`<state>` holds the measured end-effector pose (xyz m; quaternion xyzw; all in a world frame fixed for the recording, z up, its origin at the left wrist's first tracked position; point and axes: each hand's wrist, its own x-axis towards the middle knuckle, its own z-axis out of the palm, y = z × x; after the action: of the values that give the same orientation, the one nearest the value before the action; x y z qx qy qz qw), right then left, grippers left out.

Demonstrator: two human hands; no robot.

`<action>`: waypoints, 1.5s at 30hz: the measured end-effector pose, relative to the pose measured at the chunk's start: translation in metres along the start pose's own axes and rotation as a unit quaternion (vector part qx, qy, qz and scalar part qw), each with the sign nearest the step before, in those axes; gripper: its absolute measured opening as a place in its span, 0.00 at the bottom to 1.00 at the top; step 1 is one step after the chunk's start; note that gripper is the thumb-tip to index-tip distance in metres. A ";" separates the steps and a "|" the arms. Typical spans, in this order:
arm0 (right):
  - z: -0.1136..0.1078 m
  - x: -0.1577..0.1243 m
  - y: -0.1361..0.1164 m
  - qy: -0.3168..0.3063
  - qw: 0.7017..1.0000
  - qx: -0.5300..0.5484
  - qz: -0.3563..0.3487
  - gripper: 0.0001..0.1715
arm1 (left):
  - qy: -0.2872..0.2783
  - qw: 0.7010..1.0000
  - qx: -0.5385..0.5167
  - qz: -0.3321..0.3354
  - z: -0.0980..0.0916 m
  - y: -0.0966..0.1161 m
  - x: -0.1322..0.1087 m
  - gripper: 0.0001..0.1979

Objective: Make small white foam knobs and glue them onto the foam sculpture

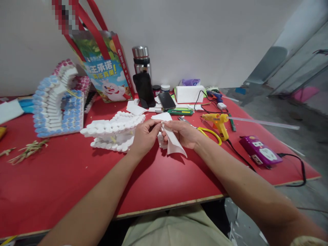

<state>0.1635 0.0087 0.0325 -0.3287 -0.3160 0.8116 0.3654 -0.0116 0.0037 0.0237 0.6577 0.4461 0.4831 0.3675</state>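
Note:
A piece of white paper (174, 141) hangs between my two hands, its upper end pinched and its lower end curling out over the table. My left hand (146, 136) is closed, thumb and forefinger pressed on the paper's top edge. Opposite it, my right hand (183, 132) grips the same paper with its fingers bent behind it. Just left of my hands lies a white scalloped structure (112, 126) of small rounded pieces. More white paper (162, 117) rests behind my fingers. Scissors with yellow handles (210, 134) lie right of my right hand.
A yellow glue gun (217, 123) with a long clear stick and a purple power strip (261, 150) occupy the right side. Behind stand a phone (144, 89), a flask (140, 56) and a shopping bag (107, 71). A blue-and-white scalloped structure (55, 109) stands left on the red table (164, 184).

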 end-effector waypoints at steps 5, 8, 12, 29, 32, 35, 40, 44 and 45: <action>0.000 -0.002 -0.003 0.012 0.999 0.016 0.026 0.16 | 0.010 0.999 -0.046 -0.027 0.003 0.004 0.000 0.10; 0.003 -0.003 -0.005 0.033 0.999 0.019 0.010 0.12 | 0.006 0.999 -0.033 -0.016 0.003 0.004 0.000 0.10; 0.004 -0.004 -0.004 0.058 0.998 -0.003 -0.021 0.04 | -0.007 1.000 -0.029 -0.007 0.003 0.002 -0.001 0.11; 0.003 0.005 0.015 0.193 0.866 -0.360 -0.288 0.10 | 0.026 0.977 0.174 0.117 0.011 0.004 -0.008 0.10; 0.001 0.005 0.016 0.191 0.845 -0.388 -0.313 0.10 | 0.030 0.949 0.249 0.191 0.009 0.001 -0.007 0.10; 0.000 0.005 0.016 0.185 0.853 -0.383 -0.303 0.11 | 0.018 0.922 0.304 0.240 0.007 -0.003 -0.007 0.13; -0.002 0.006 0.014 0.205 0.851 -0.377 -0.304 0.10 | 0.003 0.949 0.222 0.223 0.008 -0.001 -0.007 0.13; -0.006 0.006 0.012 0.183 0.847 -0.390 -0.311 0.10 | -0.033 0.999 -0.001 0.025 0.007 0.003 -0.004 0.13; -0.007 0.006 0.011 0.172 0.843 -0.399 -0.317 0.10 | -0.047 0.997 -0.057 -0.035 0.006 0.003 -0.003 0.14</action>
<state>0.1616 0.0093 0.0181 -0.4623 -0.6313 0.3857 0.4889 -0.0059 -0.0003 0.0241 0.6419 0.4226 0.4629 0.4417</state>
